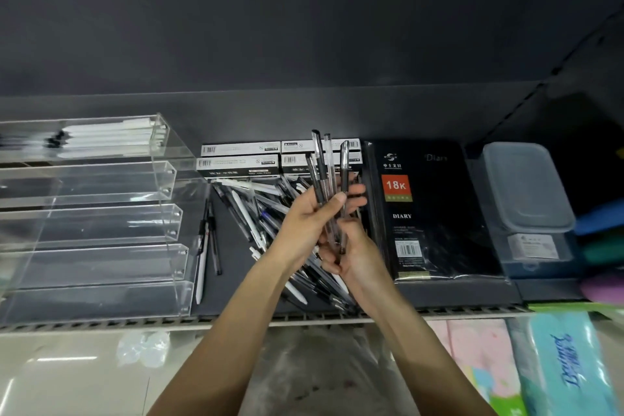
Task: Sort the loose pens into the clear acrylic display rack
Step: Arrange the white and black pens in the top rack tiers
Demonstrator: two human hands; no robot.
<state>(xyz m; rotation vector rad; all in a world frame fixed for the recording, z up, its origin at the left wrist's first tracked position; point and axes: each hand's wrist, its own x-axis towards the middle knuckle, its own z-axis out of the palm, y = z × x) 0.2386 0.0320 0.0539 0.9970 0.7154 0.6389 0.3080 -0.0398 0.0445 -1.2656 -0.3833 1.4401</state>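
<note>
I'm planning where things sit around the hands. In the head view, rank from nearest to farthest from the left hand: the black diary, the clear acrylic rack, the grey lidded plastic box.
From the left hand, gripping a bundle of clear-barrelled pens:
1. Black diary, just to its right.
2. Clear acrylic rack, on the left.
3. Grey lidded plastic box, far right.

A black diary (435,213) lies flat on the dark shelf (236,300). It has an orange label that says 18K. Just left of the diary, at the back, sit some white and black boxes (241,159). Right of the diary stands a clear plastic box with a lid (526,192). Below the diary, under the shelf edge, is a blue pack (567,368) beside a pink pack (479,355).
</note>
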